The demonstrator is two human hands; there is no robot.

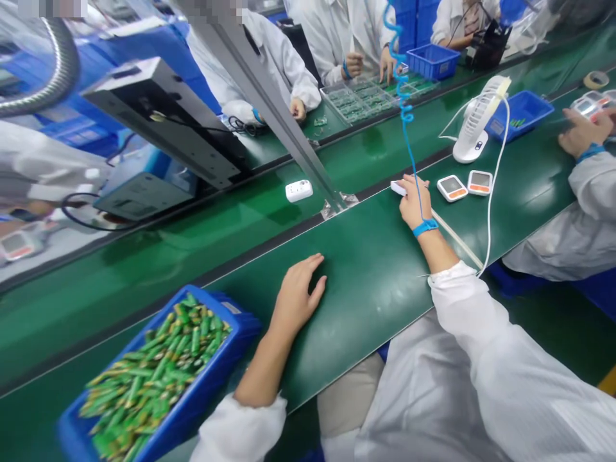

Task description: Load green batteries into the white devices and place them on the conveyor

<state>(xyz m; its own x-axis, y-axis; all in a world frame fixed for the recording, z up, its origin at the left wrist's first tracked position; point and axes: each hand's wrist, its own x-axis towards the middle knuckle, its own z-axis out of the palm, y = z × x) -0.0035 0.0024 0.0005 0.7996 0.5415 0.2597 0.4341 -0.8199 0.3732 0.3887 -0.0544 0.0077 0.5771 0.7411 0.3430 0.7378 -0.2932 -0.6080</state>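
Observation:
My left hand (299,292) lies over the green bench top (366,276) with its thumb and fingers apart, holding nothing. Close to its wrist stands a blue bin (245,324) full of small green pieces with yellowish ends (168,359). My right hand (416,200), wearing a blue wrist strap (425,227) on a coiled cord, is closed on a small white plastic device (398,187); most of it is hidden by the fingers. To the right of that hand are two white devices with grey screens and orange buttons, one nearer (452,188) and one farther (480,183).
A white fan (474,125) with a white cable stands beyond the devices, beside a blue tray (522,115). A metal post (283,115) rises from the bench edge. A white device (299,190) lies on the green strip behind. Co-workers sit opposite; another's hands (584,131) are at right.

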